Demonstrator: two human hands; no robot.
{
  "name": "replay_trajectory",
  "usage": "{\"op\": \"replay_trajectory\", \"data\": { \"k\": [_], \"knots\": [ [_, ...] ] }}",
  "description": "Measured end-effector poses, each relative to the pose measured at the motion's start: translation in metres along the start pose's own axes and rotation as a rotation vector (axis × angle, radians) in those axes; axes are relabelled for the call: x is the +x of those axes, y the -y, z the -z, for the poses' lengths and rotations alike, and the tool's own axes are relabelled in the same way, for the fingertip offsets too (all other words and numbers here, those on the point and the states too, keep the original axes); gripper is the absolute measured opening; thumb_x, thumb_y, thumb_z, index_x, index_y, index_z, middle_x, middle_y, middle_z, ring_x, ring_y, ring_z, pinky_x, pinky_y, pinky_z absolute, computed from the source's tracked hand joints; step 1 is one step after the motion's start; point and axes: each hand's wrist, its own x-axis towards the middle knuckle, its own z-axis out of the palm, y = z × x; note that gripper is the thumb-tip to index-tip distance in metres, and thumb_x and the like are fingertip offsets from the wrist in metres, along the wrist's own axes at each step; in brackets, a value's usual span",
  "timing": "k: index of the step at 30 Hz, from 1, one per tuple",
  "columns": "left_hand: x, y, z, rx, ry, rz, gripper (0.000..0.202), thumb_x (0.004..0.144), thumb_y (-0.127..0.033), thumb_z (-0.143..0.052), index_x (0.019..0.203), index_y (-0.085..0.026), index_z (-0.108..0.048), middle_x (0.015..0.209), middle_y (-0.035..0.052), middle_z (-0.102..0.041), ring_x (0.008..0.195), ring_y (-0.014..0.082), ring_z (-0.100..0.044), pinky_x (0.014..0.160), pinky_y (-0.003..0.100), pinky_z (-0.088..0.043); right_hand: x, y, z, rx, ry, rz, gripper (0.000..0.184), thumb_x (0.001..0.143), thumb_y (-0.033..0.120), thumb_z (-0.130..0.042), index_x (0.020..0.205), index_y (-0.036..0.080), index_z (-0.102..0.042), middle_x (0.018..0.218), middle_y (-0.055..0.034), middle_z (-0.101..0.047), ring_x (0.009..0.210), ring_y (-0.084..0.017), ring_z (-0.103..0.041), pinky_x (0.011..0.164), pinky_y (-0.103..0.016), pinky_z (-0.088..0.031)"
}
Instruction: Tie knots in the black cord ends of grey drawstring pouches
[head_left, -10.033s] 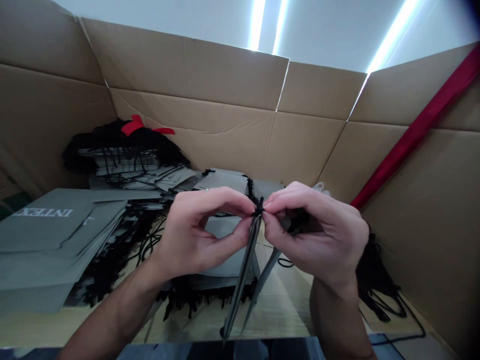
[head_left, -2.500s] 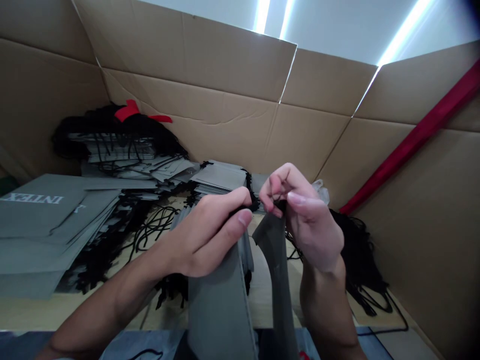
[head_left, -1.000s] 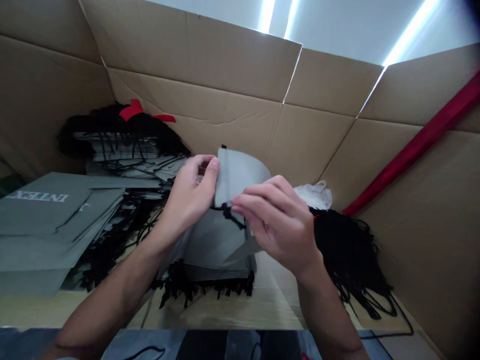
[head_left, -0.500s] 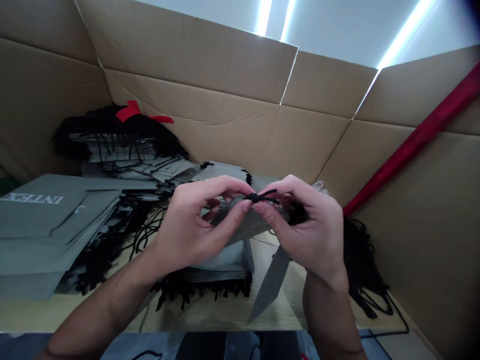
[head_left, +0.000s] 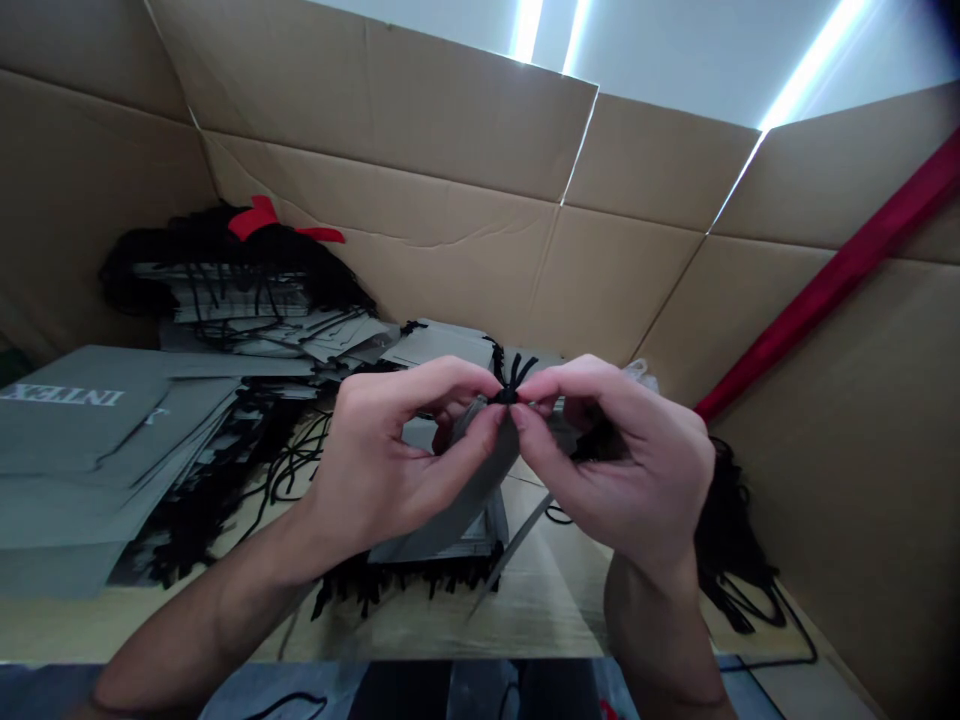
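Note:
Between my fingertips is a knotted black cord [head_left: 507, 396], its two loose ends sticking up. My left hand [head_left: 409, 455] pinches the knot from the left with thumb and forefinger. From the right, my right hand [head_left: 619, 455] pinches it the same way. A grey card or paper piece [head_left: 480, 485] hangs below the knot, partly hidden by my hands. Under it lies a stack of grey pieces [head_left: 491, 525] fringed with black cord ends along the near edge.
Grey printed sheets [head_left: 97, 430] with black cords are piled at left. Behind them stands a corded stack [head_left: 240, 295] topped by a red strip [head_left: 255, 217]. A black cord bundle [head_left: 731, 530] lies at right. Cardboard walls [head_left: 450, 200] and a red strap [head_left: 832, 275] enclose the wooden table [head_left: 555, 610].
The cord ends, pointing right before, now point upward. My right hand has shifted slightly right, and the hanging grey piece has turned.

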Motion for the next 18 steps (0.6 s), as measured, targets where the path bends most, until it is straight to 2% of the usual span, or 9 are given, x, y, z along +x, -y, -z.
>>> {"op": "replay_trajectory", "data": {
  "k": [6, 10, 12, 15, 18],
  "knots": [
    [0.002, -0.004, 0.003, 0.167, 0.021, -0.110, 0.004, 0.103, -0.019, -0.078, 0.106, -0.020, -0.080, 0.080, -0.0047, -0.077, 0.064, 0.0067, -0.066, 0.063, 0.021, -0.051, -0.001, 0.000, 0.000, 0.000, 0.008, 0.032, 0.026, 0.095, 0.003, -0.078, 0.111, 0.024, -0.076, 0.096, 0.0034, -0.082, 0.085, -0.012, -0.075, 0.083, -0.027, -0.067],
    [0.006, -0.003, 0.008, 0.069, 0.055, -0.158, 0.006, 0.105, -0.016, -0.078, 0.108, -0.021, -0.081, 0.091, -0.0033, -0.085, 0.076, 0.0074, -0.077, 0.070, 0.018, -0.058, -0.003, -0.001, 0.004, 0.057, 0.025, -0.067, 0.027, 0.091, 0.003, -0.080, 0.107, 0.025, -0.077, 0.095, 0.0056, -0.080, 0.077, -0.009, -0.072, 0.076, -0.023, -0.065],
    [0.008, -0.001, 0.011, 0.020, 0.067, -0.160, 0.009, 0.104, -0.012, -0.078, 0.107, -0.021, -0.081, 0.094, -0.0034, -0.086, 0.077, 0.0063, -0.077, 0.073, 0.016, -0.059, -0.003, 0.000, 0.005, 0.094, 0.050, -0.117, 0.027, 0.089, 0.003, -0.080, 0.105, 0.025, -0.077, 0.093, 0.0071, -0.080, 0.070, -0.006, -0.068, 0.071, -0.021, -0.062],
    [0.009, 0.001, 0.013, -0.032, 0.077, -0.158, 0.014, 0.100, -0.008, -0.079, 0.108, -0.020, -0.080, 0.097, -0.0008, -0.086, 0.079, 0.0085, -0.079, 0.073, 0.019, -0.062, -0.002, 0.002, 0.006, 0.126, 0.081, -0.160, 0.027, 0.087, 0.003, -0.080, 0.102, 0.024, -0.078, 0.089, 0.0086, -0.079, 0.066, -0.005, -0.065, 0.070, -0.020, -0.060],
    [0.009, 0.001, 0.016, -0.070, 0.095, -0.217, 0.020, 0.097, -0.008, -0.083, 0.113, -0.020, -0.081, 0.102, 0.0014, -0.088, 0.089, 0.0127, -0.084, 0.079, 0.022, -0.067, 0.000, 0.005, 0.005, 0.144, 0.078, -0.182, 0.026, 0.086, 0.002, -0.080, 0.101, 0.024, -0.078, 0.088, 0.0091, -0.079, 0.066, -0.004, -0.065, 0.068, -0.020, -0.060]
  ]
}}
